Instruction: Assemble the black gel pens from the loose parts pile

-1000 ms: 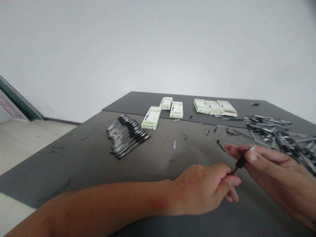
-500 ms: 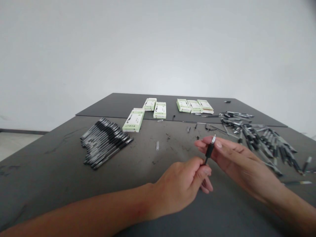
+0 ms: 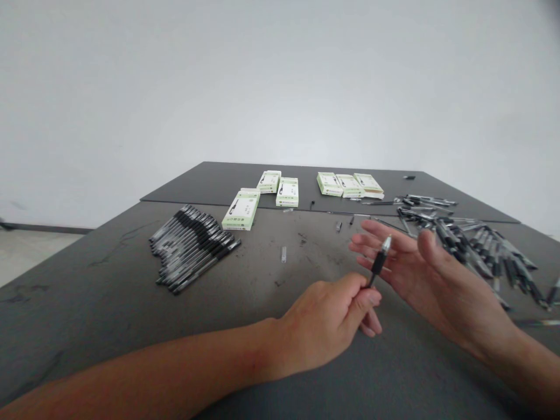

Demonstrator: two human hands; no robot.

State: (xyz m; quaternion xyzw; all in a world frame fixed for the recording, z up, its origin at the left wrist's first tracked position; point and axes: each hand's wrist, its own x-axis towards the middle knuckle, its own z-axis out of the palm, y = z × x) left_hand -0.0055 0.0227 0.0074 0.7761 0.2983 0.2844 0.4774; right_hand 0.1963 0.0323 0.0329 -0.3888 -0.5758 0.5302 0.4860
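Currently, left hand (image 3: 324, 326): closed in a fist around the lower part of one pen, thumb and fingers pinching it.
Right hand (image 3: 431, 271): spread wide, palm turned toward the pen, thumb raised and fingers reaching leftward behind it (whether any finger touches the pen, I cannot tell).
Pen (image 3: 378, 263): between the two hands, slanting up out of the left fist, its black grip and clear, pale tip showing in front of the right fingers.
Row of pens (image 3: 192, 248): to the left of the left hand and beyond it, lying side by side, slanted, in a tight band.
Loose pens (image 3: 475, 242): beyond the right hand and to its right, scattered and crossing one another.
Near carton (image 3: 241, 210): beyond the left hand, just past the row, white and green with a pen printed on it.
Other cartons (image 3: 287, 191): farther off from both hands, two behind the near one and three more side by side to the right.
Clear piece (image 3: 284, 254): lying on the dark tabletop (image 3: 245, 297), ahead of the left hand.
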